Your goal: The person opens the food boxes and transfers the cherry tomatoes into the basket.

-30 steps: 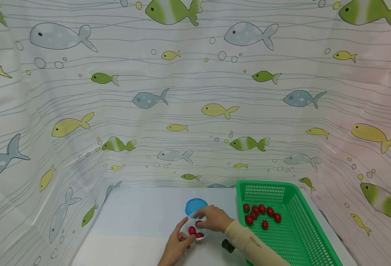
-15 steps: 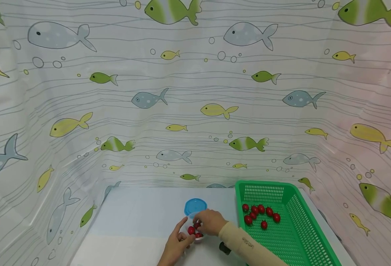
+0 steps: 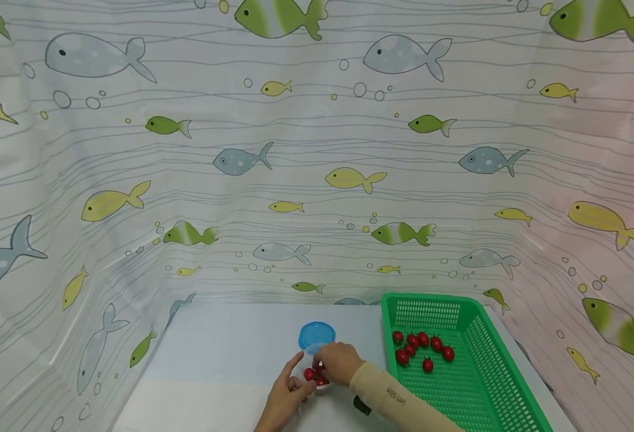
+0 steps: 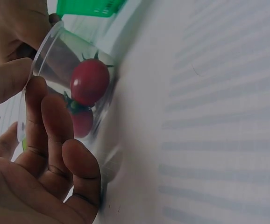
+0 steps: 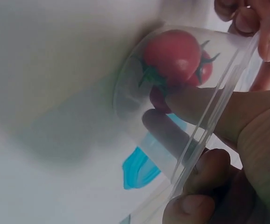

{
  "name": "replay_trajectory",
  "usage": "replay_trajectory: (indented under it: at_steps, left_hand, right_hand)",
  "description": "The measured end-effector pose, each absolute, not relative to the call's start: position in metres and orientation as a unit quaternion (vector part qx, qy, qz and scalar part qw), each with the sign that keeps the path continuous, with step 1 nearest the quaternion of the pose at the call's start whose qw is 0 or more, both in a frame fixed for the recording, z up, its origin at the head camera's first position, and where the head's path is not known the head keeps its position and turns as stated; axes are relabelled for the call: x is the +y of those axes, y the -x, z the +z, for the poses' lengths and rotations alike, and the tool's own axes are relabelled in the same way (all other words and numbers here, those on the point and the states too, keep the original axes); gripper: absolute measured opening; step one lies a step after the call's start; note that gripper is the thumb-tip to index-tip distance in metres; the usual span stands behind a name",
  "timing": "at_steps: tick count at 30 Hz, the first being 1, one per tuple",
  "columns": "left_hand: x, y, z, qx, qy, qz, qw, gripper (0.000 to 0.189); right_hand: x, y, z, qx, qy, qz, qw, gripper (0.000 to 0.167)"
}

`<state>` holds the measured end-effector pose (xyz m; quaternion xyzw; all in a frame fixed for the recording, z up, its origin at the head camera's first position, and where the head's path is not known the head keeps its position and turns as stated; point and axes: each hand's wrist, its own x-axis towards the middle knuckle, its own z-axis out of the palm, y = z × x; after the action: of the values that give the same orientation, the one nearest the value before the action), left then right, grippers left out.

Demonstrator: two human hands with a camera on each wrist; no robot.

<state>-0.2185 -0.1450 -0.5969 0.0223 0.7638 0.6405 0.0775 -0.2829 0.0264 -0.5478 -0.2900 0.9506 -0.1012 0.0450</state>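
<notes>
A clear plastic cup (image 5: 130,88) stands on the white table with a few red cherry tomatoes (image 4: 89,81) inside, green stems still on. My left hand (image 3: 287,391) holds the cup from the left, fingers and thumb at its rim and side. From the right, my right hand (image 3: 340,364) reaches down into the cup. Its thumb and a finger pinch a cherry tomato (image 5: 159,99) near the bottom, while its other fingers stay outside the rim in the right wrist view.
Just behind the cup lies a round blue lid (image 3: 317,333). At right, a green plastic basket (image 3: 484,390) holds several more cherry tomatoes (image 3: 436,344) toward its left side. A fish-patterned curtain (image 3: 317,240) encloses the table's back and sides.
My right hand has lowered a cherry tomato from over the rim into the cup, its fingers moving deeper and slightly left. My left hand has stayed in place.
</notes>
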Motion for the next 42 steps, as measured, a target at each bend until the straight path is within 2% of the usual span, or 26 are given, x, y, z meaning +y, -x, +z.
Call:
replay_trajectory:
  at_steps: [6, 25, 42]
  left_hand:
    - [-0.145, 0.218, -0.597, 0.764, -0.026, 0.64, 0.075, 0.078]
    - [-0.144, 0.217, -0.595, 0.777, -0.027, 0.625, 0.069, 0.079]
    - [-0.143, 0.217, -0.596, 0.776, -0.023, 0.626, 0.071, 0.079]
  right_hand:
    - [0.024, 0.282, -0.549, 0.952, 0.297, -0.071, 0.033, 0.013]
    - [0.028, 0.283, -0.54, 0.949, 0.285, -0.118, 0.064, 0.016]
    - [0.046, 0.275, -0.516, 0.934, 0.299, -0.194, 0.024, 0.022]
